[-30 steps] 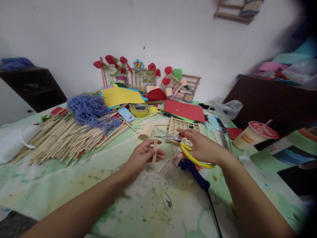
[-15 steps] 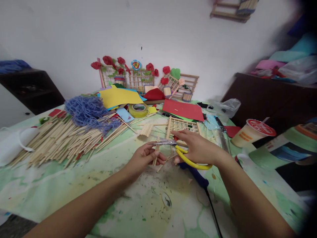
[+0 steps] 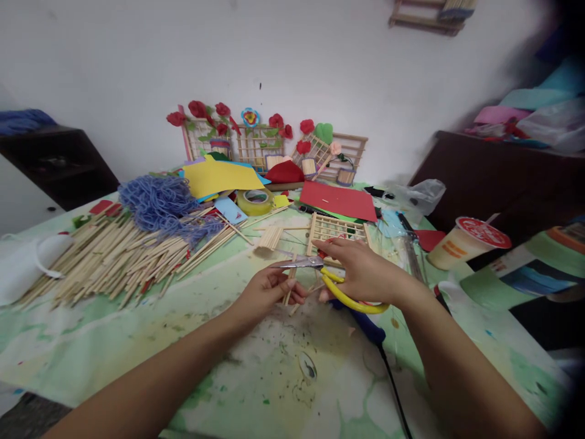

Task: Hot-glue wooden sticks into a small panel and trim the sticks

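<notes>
My left hand point(image 3: 269, 291) is closed on thin wooden sticks point(image 3: 289, 281), which stand up between thumb and fingers. My right hand point(image 3: 361, 268) grips a pair of scissors point(image 3: 350, 299) with yellow handles. Its metal blades point left and lie across the sticks, just above my left fingers; whether they touch the wood I cannot tell. Behind my right hand lies a small lattice of sticks point(image 3: 337, 227), partly covered by the fingers. A blue-handled tool point(image 3: 365, 326) with a black cord rests below the scissors. Left of the lattice sits a small stick bundle point(image 3: 269, 242).
A large heap of sticks point(image 3: 119, 262) and tangled blue yarn point(image 3: 158, 204) cover the left side. Behind are yellow paper point(image 3: 222, 178), a tape roll point(image 3: 255, 201) and red paper point(image 3: 338, 201). A sealed drink cup point(image 3: 468, 242) stands at the right. Decorated lattices with red flowers lean on the wall.
The scissors and my right hand have shifted slightly left, so the blades reach further across the sticks. My left hand keeps its hold in nearly the same place.
</notes>
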